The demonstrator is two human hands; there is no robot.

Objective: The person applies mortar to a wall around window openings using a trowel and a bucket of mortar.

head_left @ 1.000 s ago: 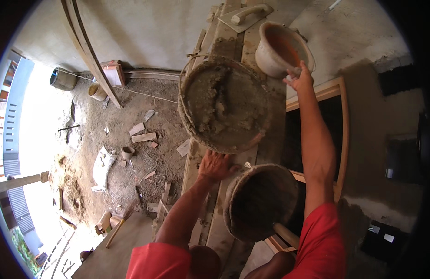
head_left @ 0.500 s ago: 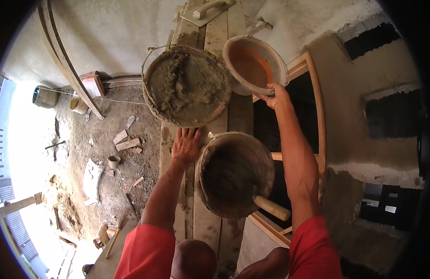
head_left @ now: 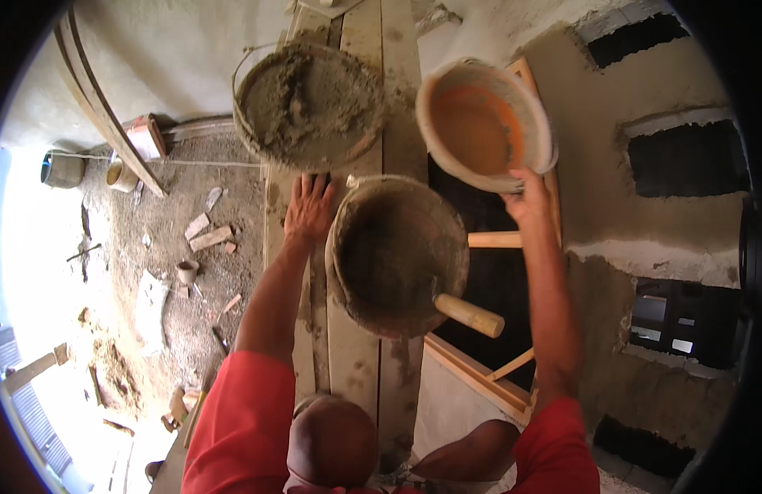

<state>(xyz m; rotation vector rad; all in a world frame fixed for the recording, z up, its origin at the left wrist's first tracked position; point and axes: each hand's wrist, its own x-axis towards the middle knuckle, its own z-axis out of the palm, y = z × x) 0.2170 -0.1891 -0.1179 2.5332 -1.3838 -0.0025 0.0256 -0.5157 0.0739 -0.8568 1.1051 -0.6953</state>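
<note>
My right hand (head_left: 527,196) grips the near rim of a grey bucket (head_left: 539,123) with an orange inside. Cloudy brown water (head_left: 472,132) lies in this bucket, which is tilted and held out past the right side of the planks. My left hand (head_left: 309,212) rests with its fingers stretched on the planks (head_left: 354,362), just below a bucket (head_left: 355,156) full of wet grey mortar (head_left: 315,103). Nearer to me stands a mortar-crusted bucket (head_left: 457,222). From it sticks a wooden handle (head_left: 470,316); the tool's other end is hidden inside.
Below the planks on the right is a wooden frame (head_left: 480,380) with a dark opening. Down on the left, the ground (head_left: 171,222) holds brick pieces (head_left: 210,239), a small pot (head_left: 187,272) and two buckets. A plastering float (head_left: 330,6) shows partly at the top edge.
My right hand has carried the orange-lined bucket to the right, away from the mortar bucket and off the planks' side. My left hand stays on the planks. The whole view has shifted slightly.
</note>
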